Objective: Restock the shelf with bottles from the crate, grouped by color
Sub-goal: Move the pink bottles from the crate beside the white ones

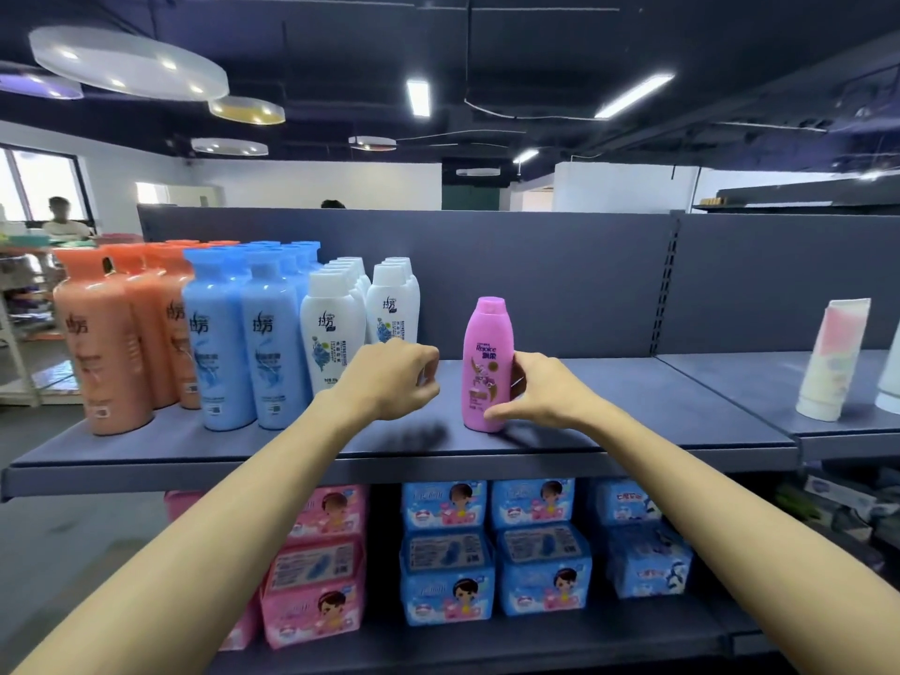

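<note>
A pink bottle (486, 362) stands upright on the grey shelf (633, 406), right of the other bottles. My right hand (535, 394) wraps around its lower right side, thumb at the base. My left hand (397, 380) hovers just left of it with fingers curled and nothing in it. On the left of the shelf stand rows of orange bottles (104, 343), blue bottles (243, 343) and white bottles (333, 333), each colour grouped together. The crate is out of view.
A white and pink tube (835, 360) stands on the neighbouring shelf section at the right. Pink packs (316, 567) and blue packs (492, 548) fill the lower shelf. A person (63, 219) sits far back at the left.
</note>
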